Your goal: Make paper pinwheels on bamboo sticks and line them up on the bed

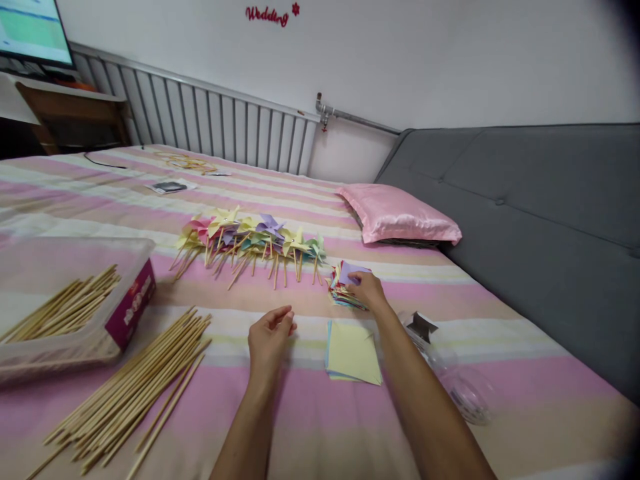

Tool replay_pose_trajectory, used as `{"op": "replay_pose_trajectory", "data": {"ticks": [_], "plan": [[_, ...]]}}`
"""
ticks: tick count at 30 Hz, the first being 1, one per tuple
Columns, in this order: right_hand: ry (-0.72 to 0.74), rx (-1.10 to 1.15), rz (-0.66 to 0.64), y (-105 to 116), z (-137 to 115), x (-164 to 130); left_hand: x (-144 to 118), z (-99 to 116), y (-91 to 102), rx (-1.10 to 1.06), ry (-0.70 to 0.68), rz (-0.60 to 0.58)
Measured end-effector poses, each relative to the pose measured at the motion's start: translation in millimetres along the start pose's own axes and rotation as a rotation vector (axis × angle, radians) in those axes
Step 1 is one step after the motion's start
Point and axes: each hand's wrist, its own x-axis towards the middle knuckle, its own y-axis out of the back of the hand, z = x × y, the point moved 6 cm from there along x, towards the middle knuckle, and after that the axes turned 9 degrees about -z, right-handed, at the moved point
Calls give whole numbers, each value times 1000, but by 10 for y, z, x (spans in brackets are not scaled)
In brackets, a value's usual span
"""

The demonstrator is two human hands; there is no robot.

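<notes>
My right hand (367, 289) rests on a stack of coloured paper squares (342, 288) on the striped bed, fingers touching the purple top sheet. My left hand (270, 333) hovers just over the bedspread with its fingers loosely curled and nothing in it. Between my forearms lies a small pile of pale yellow paper squares (353, 352). Beyond the hands, a row of finished paper pinwheels on sticks (250, 241) is spread across the bed.
Loose wooden sticks (135, 390) lie at the left front, with more in a clear-lidded box (75, 307). A clear plastic container (450, 373) sits right of my right arm. A pink pillow (397, 213) lies by the grey headboard (540, 220).
</notes>
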Motion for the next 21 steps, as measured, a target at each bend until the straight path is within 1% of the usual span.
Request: {"op": "replay_pose_trajectory", "data": {"ticks": [16,21], "plan": [[41,29,-21,-2,67,54,1,2,8,-1,-24,11],[38,62,1,93,-27,-27,18,-10,11,7,-23,13]]}}
